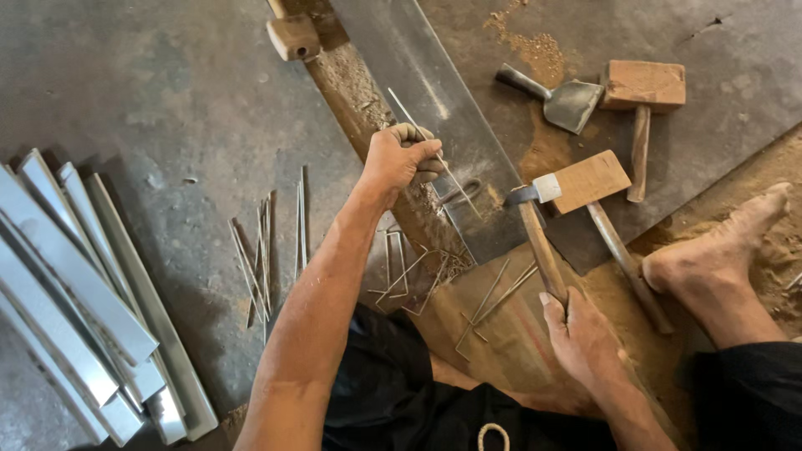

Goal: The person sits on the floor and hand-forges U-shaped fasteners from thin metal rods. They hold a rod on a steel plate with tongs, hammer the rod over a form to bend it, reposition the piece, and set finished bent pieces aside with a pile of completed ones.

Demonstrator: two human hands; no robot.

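My left hand (401, 159) is closed around a thin metal wire rod (411, 121) that slants across a long iron rail (393, 179) and the flat steel sheet (434, 92) beside it. My right hand (581, 334) grips the wooden handle of a hammer (539, 230), whose metal head rests near the wire's lower end. Several bent wire pieces (405, 271) lie below the left hand, on the ground between my arms.
Two wooden mallets (639, 88) (589, 179) and a metal scoop-like tool (568, 100) lie at the upper right. A stack of folded metal channels (75, 309) sits at the left. Straight wire lengths (263, 250) lie on the floor. My bare foot (718, 242) rests at right.
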